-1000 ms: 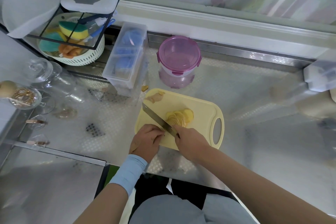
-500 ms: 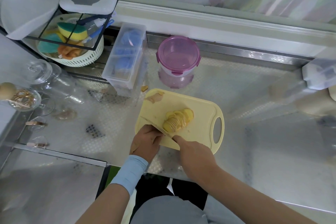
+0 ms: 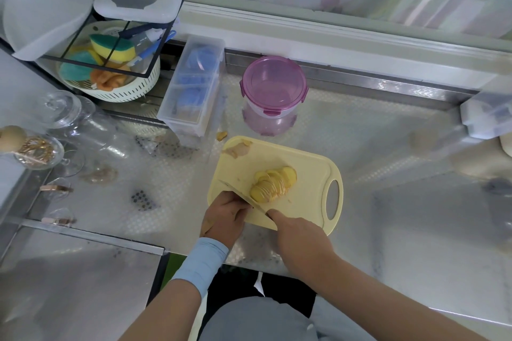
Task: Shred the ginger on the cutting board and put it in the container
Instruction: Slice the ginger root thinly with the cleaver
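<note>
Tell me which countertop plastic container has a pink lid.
The round clear tub behind the yellow cutting board; the rectangular box beside it holds blue items.

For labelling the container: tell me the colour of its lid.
Translucent pink-purple lid on the round container; the head view shows it.

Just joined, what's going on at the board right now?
A person is working on ginger, which lies fanned in slices on the yellow cutting board, not yet in shreds. The right hand holds the knife, its blade low at the near end of the slices. The left hand is curled beside the blade; what it touches is unclear. The pink container behind the board has its lid on.
</note>
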Motion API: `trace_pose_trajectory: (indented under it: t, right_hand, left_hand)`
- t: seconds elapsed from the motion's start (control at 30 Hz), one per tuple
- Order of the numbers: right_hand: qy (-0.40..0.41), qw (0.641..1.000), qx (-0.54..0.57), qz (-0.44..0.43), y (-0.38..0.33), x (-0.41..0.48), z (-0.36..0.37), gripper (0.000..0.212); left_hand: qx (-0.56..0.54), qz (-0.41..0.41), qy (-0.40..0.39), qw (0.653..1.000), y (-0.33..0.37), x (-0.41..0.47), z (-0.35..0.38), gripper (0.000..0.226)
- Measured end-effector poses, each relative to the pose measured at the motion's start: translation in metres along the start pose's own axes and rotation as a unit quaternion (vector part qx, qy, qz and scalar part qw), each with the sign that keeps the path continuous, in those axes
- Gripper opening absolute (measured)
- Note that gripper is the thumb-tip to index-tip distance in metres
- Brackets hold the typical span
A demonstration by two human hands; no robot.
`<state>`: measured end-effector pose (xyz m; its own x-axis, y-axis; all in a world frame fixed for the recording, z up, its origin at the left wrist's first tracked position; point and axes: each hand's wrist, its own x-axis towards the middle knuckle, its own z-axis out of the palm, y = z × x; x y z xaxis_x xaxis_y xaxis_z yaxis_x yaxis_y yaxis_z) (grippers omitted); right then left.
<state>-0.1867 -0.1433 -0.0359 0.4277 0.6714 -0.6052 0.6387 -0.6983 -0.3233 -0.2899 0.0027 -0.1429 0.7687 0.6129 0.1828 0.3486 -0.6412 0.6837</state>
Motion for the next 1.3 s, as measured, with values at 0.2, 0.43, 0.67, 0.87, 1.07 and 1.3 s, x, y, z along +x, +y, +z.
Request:
trace_pose_trajectory:
  t: [0.2, 0.43, 0.67, 0.87, 1.07, 1.3]
  right_hand:
    - [-0.019, 1.000, 0.021, 0.004, -0.001, 0.003, -0.002, 0.061]
    - [-0.025, 1.000, 0.007, 0.003, 0.001, 0.009, -0.004, 0.051]
    - [-0.017, 1.000, 0.001, 0.000, 0.000, 0.017, 0.000, 0.043]
    - [-0.022, 1.000, 0.003, -0.004, 0.005, 0.019, 0.002, 0.030]
    - [-0.020, 1.000, 0.007, 0.005, 0.006, 0.027, 0.010, 0.039]
    - [-0.016, 1.000, 0.024, -0.012, 0.007, 0.059, 0.017, 0.022]
  left_hand:
    - [-0.030, -0.023, -0.020, 0.999, 0.000, -0.001, -0.001, 0.026]
    - [-0.046, -0.035, -0.031, 0.998, 0.000, -0.001, -0.001, 0.026]
    - [-0.045, -0.045, -0.040, 0.997, 0.001, 0.001, -0.001, 0.026]
    - [-0.055, -0.087, -0.065, 0.993, -0.001, 0.003, -0.004, 0.018]
    - [-0.061, -0.084, -0.073, 0.992, -0.001, 0.004, -0.005, 0.012]
    - [-0.051, -0.083, -0.081, 0.992, 0.003, 0.003, -0.009, 0.014]
